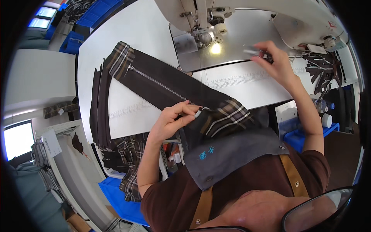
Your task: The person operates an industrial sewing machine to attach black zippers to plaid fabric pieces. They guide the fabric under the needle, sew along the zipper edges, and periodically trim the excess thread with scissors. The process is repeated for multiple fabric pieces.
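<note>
A long dark fabric strip (170,71) with plaid ends lies slantwise over the white table edge. A silver zipper (156,84) runs along it. My left hand (172,120) pinches the strip's edge near the zipper's lower end, where a small pale piece shows at the fingertips. Its near plaid end (228,118) rests against my grey apron (239,152). My right hand (276,63) is raised above the table's right part, fingers closed round small silver thread snips (252,52), blurred by motion. The snips are apart from the fabric.
A sewing machine (305,19) stands at the back, its lamp lit above a metal plate (239,42). Several loose zippers (322,71) lie at the right. Dark fabric strips (100,108) hang over the left table edge, above a blue bin (119,197).
</note>
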### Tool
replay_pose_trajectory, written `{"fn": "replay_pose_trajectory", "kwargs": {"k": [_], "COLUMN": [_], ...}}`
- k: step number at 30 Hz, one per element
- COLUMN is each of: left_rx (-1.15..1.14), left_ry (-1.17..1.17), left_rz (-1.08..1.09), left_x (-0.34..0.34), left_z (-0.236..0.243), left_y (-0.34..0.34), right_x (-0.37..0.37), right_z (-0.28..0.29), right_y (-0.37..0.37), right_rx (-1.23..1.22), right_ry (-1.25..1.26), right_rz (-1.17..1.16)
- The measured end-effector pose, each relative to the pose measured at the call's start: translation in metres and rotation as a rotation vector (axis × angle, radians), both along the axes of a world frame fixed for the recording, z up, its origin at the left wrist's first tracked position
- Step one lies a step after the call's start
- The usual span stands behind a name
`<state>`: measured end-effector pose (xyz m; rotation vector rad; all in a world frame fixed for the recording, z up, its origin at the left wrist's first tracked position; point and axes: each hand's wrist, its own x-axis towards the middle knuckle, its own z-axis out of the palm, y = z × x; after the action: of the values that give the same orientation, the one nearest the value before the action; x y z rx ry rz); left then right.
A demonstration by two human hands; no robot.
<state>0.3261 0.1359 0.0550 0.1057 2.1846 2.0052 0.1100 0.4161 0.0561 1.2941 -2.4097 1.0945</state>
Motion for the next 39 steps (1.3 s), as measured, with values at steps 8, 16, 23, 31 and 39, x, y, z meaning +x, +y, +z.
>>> {"fn": "replay_pose_trajectory", "kwargs": {"k": [8, 16, 23, 31, 39], "left_rx": [0.062, 0.234, 0.237, 0.642, -0.504], "left_ry": [0.016, 0.005, 0.297, -0.096, 0.142], "left_rz": [0.043, 0.028, 0.306, 0.754, 0.949], "left_x": [0.004, 0.004, 0.022, -0.005, 0.007], "left_z": [-0.005, -0.007, -0.014, -0.008, 0.003], "left_y": [0.002, 0.003, 0.01, -0.066, -0.033], "right_x": [0.041, 0.024, 0.014, 0.095, 0.068], "right_z": [0.024, 0.012, -0.018, -0.009, -0.021], "right_y": [-0.072, -0.059, -0.064, -0.074, -0.054], "right_rx": [0.293, 0.309, 0.266, 0.457, 0.355], "right_ry": [0.401, 0.328, 0.226, 0.245, 0.358], "right_rz": [0.511, 0.365, 0.243, 0.583, 0.381]}}
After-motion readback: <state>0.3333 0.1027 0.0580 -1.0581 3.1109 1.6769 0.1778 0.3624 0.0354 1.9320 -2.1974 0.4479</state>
